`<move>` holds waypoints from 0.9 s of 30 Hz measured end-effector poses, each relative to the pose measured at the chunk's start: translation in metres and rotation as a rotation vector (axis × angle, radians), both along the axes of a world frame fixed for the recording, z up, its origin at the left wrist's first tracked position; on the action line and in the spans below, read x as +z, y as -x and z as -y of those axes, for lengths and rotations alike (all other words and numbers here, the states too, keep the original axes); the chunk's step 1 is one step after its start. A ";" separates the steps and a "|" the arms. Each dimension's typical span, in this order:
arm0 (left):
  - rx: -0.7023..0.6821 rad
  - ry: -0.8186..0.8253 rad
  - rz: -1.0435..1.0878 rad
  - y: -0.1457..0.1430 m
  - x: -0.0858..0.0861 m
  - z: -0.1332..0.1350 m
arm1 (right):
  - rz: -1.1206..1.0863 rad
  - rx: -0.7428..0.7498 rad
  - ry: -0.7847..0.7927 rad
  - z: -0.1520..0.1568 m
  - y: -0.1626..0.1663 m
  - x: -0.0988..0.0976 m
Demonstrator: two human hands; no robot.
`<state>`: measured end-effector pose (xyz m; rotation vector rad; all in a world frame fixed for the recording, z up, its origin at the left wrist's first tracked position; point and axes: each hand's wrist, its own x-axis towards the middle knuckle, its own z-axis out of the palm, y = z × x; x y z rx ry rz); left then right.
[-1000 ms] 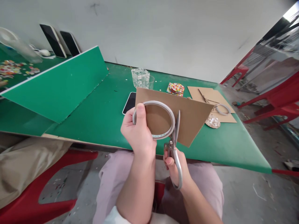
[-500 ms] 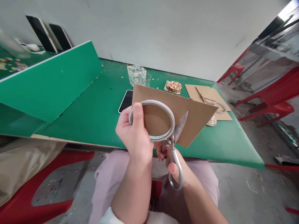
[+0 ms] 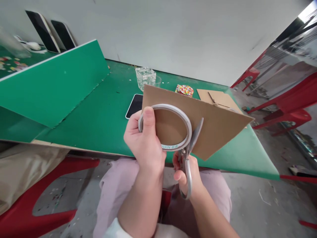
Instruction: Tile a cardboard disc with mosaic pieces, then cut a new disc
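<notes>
My left hand (image 3: 146,138) pinches a roll of white tape (image 3: 187,124) flat against a brown cardboard sheet (image 3: 218,125), thumb in front and the other fingers partly hidden behind. The sheet is held up above the table's front edge. In my right hand (image 3: 189,175) are metal scissors (image 3: 188,172) with grey handles, the thumb through one loop. One blade lies in front of the cardboard, just right of the tape roll; the other blade is hidden behind the sheet.
On the green table (image 3: 104,109) lie a phone (image 3: 134,105), a clear patterned glass (image 3: 145,77), colourful mosaic coasters (image 3: 185,90) and more cardboard (image 3: 223,98). A green divider (image 3: 66,79) stands left. Two phones lean against the wall. Red chairs (image 3: 287,102) are at the right.
The cardboard and tape roll have turned and shifted slightly right. My right hand has moved up a little with the scissors, whose handles now look closer together.
</notes>
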<state>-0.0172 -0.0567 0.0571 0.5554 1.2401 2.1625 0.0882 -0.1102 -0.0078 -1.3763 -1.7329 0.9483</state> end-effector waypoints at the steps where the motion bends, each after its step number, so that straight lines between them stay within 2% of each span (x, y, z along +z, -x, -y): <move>1: 0.002 0.001 0.003 0.000 0.000 0.000 | 0.000 -0.001 0.001 0.000 0.000 0.000; 7: -0.001 0.011 0.021 0.000 0.000 -0.001 | 0.048 -0.027 -0.046 -0.003 0.000 0.003; 27: 0.041 0.024 -0.027 -0.002 -0.007 -0.004 | 0.018 -0.095 -0.012 -0.005 0.004 -0.005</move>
